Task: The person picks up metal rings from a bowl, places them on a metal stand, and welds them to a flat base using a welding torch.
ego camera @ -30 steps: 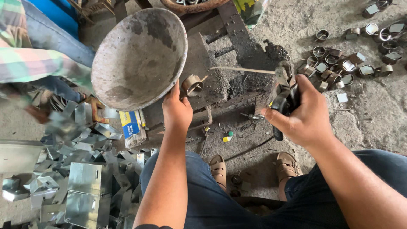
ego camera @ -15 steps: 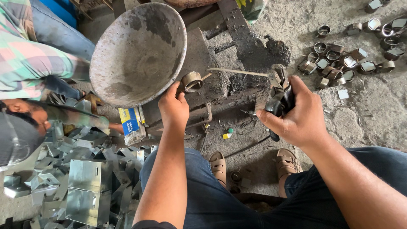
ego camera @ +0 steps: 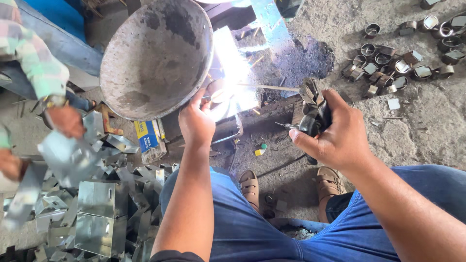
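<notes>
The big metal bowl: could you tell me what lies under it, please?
Under the metal bowl, only a blue-and-yellow box pokes out beside the left hand; the bowl covers everything else.

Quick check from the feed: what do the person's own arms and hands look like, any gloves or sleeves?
Both are bare. The left hand and right hand wear no gloves, rings or watch that I can see. No sleeve covers either forearm; only a dark sleeve edge shows at the bottom of the left arm.

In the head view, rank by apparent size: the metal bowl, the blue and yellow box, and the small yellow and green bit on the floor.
1. metal bowl, largest by far.
2. blue and yellow box.
3. yellow and green bit, smallest.
</notes>
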